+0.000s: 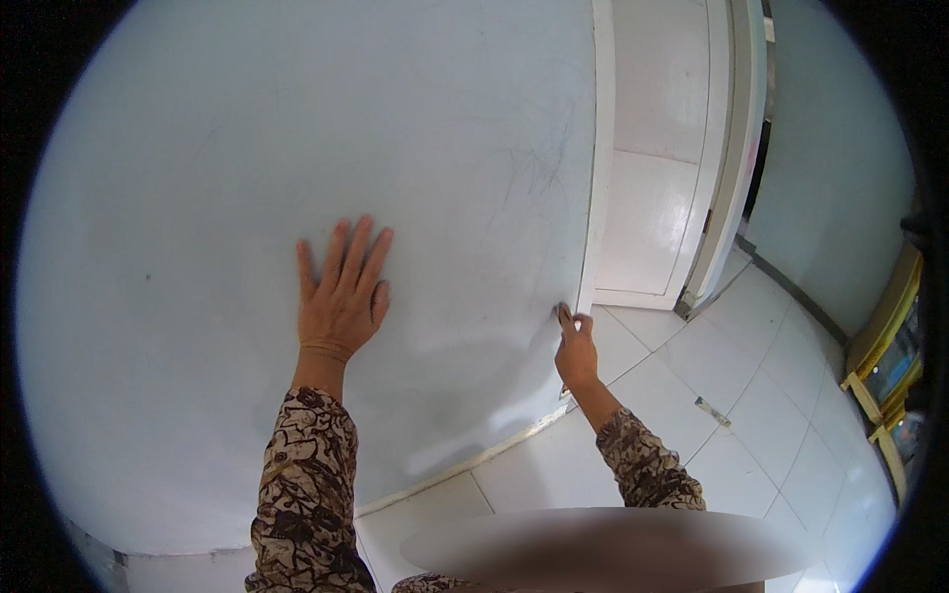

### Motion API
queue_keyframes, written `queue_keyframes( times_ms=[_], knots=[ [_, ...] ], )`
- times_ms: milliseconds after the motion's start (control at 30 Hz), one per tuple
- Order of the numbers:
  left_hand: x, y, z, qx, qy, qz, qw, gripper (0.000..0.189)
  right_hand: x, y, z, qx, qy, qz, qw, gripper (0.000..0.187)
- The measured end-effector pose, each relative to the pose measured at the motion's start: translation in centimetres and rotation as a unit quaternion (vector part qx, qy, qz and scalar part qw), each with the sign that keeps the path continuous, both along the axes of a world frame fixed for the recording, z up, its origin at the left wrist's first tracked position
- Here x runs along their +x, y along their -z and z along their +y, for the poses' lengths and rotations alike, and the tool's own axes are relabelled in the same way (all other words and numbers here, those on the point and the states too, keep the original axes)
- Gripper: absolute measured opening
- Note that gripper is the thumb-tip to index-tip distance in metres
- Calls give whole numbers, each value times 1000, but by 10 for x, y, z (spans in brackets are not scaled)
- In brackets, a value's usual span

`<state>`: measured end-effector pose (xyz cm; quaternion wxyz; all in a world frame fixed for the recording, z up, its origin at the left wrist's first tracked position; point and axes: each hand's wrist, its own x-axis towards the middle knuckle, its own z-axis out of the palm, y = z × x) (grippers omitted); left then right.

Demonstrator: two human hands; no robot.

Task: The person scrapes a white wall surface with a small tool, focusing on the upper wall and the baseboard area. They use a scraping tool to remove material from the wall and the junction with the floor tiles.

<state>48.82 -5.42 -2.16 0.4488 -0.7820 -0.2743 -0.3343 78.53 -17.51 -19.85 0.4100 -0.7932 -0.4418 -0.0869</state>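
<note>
My left hand (339, 300) lies flat against a pale blue-grey painted wall (207, 200), fingers spread and nothing in it. Lower and to the right, my right hand (576, 352) is at the wall's right edge, close to the white door frame (602, 148). Its fingers are bent, with a small dark shape at the fingertips; whether that is a held piece or shadow I cannot tell. Faint dark scribbles and scratches mark the wall above the right hand. Both forearms wear brown-and-cream patterned sleeves (308, 474).
A white panelled door (656, 207) stands beyond the frame. White floor tiles (741, 459) carry a small flat strip (713, 411). Yellow-framed items with glossy panels (890, 348) lean at the far right, by another wall (838, 148). A blurred patch hides the bottom middle.
</note>
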Motion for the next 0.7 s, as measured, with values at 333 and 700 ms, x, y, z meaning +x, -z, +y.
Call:
queue_keyframes(
  times_ms=[333, 700],
  knots=[
    [-1, 2, 4, -3, -14, 3, 1000, 60, -32, -64, 54, 235, -4, -96, 967, 61],
    [-1, 1, 3, -12, -3, 2, 1000, 63, -50, -17, 0, 166, -52, -27, 984, 56]
  ],
)
